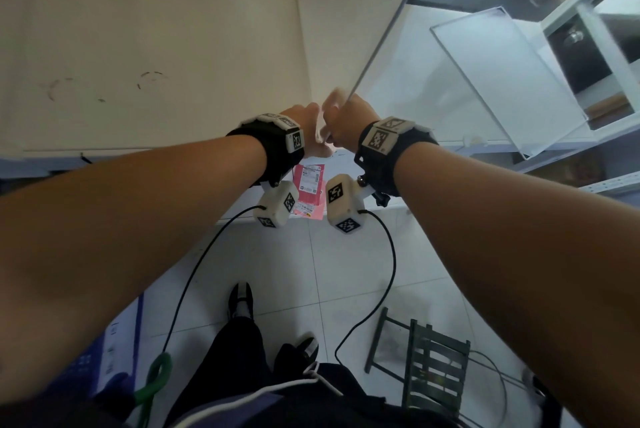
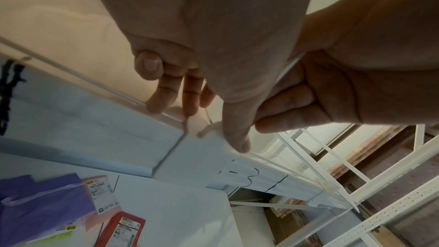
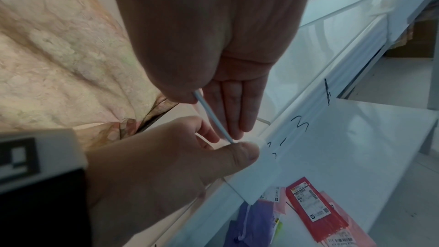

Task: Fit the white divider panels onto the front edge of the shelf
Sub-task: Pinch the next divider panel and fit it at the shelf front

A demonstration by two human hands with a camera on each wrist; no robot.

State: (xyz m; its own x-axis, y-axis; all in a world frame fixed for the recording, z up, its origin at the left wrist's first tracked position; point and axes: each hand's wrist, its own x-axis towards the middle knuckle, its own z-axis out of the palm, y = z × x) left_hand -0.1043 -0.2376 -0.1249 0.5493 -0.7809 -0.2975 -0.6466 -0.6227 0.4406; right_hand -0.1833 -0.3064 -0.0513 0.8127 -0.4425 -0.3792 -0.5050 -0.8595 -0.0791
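Observation:
A white divider panel (image 1: 346, 29) stands on edge across the white shelf (image 1: 156, 46), its near edge running down to my hands. My right hand (image 1: 346, 122) grips that near edge low down, and the edge (image 3: 211, 115) shows between its thumb and straight fingers (image 3: 237, 110). My left hand (image 1: 317, 143) is right beside it at the panel's foot. There it pinches the shelf's front rail (image 2: 95, 131), with its fingers (image 2: 156, 104) on the rail's top and its thumb (image 2: 237, 144) on the front face. The panel's bottom corner is hidden by both hands.
Another pale panel (image 1: 502, 81) leans tilted on the shelf to the right. Red packets (image 1: 310, 192) and a purple bag (image 2: 42, 204) lie on the lower shelf. A green folding stool (image 1: 433, 368) and cables are on the tiled floor by my feet.

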